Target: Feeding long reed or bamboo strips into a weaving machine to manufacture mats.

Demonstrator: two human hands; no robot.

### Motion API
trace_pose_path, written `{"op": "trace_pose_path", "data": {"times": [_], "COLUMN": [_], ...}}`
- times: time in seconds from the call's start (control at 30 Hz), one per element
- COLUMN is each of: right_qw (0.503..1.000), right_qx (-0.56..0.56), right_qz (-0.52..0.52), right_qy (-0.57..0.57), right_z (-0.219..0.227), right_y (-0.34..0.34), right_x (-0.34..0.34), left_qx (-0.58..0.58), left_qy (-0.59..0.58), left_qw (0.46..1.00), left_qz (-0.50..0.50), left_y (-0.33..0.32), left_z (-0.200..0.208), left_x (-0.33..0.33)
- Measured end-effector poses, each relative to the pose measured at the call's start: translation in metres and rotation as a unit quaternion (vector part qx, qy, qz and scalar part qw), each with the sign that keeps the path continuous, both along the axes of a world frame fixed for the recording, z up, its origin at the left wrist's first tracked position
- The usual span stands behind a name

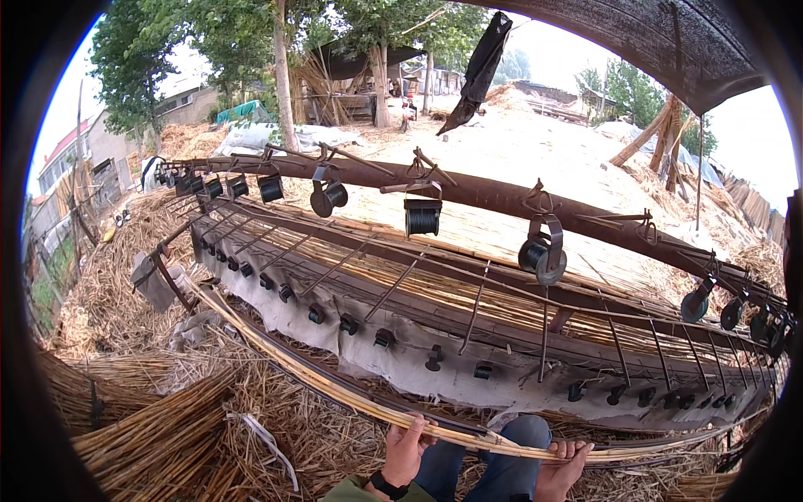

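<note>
Low in the picture, a thin bundle of long yellow reeds [493, 445] runs across in front of my knees. My left hand [405, 450], with a dark watch at the wrist, is closed on the reeds with the thumb on top. Farther right, my right hand [562, 473] has its fingers curled over the same bundle. Just beyond the reeds stands a long rusty metal frame. Black wire spools [422, 217] hang from its upper pipe [493, 194], and smaller dark spools [385, 337] hang in a row below, against a pale cloth [401, 368].
Thin metal rods [475, 308] stick out from the frame toward me. Reed bundles [159, 427] lie at the lower left on loose straw. Behind the frame are leaning poles [661, 146], tree trunks [284, 79] and a dark shade net [636, 33] overhead.
</note>
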State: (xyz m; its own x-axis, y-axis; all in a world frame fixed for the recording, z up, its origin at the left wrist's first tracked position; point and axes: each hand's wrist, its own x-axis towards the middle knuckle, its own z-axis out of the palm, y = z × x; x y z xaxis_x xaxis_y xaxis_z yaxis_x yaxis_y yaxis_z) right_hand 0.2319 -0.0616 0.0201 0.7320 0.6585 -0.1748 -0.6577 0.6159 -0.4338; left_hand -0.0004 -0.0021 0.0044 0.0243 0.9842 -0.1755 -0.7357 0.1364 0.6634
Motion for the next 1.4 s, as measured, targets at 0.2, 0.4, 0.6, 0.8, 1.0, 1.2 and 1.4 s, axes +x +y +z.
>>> {"op": "trace_pose_path", "data": {"times": [0.2,0.4,0.6,0.8,1.0,1.2,1.4], "right_qw": [1.000,1.000,1.000,0.997,0.997,0.996,0.997], "right_qx": [0.017,0.012,-0.001,-0.026,-0.028,-0.027,-0.029], "right_qz": [0.008,0.009,0.006,0.062,0.061,0.062,0.055], "right_qy": [-0.004,-0.011,-0.003,-0.047,-0.043,-0.061,-0.042], "right_z": [-0.001,-0.001,0.003,0.017,0.021,0.021,0.024], "right_y": [0.001,-0.001,0.000,-0.010,-0.009,-0.008,-0.009], "right_x": [0.000,-0.001,-0.003,-0.008,-0.010,-0.010,-0.012], "left_qx": [0.008,0.001,0.005,0.003,-0.003,-0.002,-0.002], "left_qy": [-0.002,-0.002,-0.004,0.007,0.010,0.007,0.008], "left_qw": [1.000,1.000,1.000,1.000,1.000,1.000,1.000], "left_qz": [-0.003,0.003,0.003,0.002,-0.005,-0.016,-0.022], "left_y": [-0.001,-0.001,-0.002,-0.002,-0.001,-0.001,-0.001], "left_z": [0.002,0.002,0.003,0.003,0.002,0.001,0.001], "left_x": [0.000,0.000,-0.001,0.000,0.000,0.000,0.000]}}
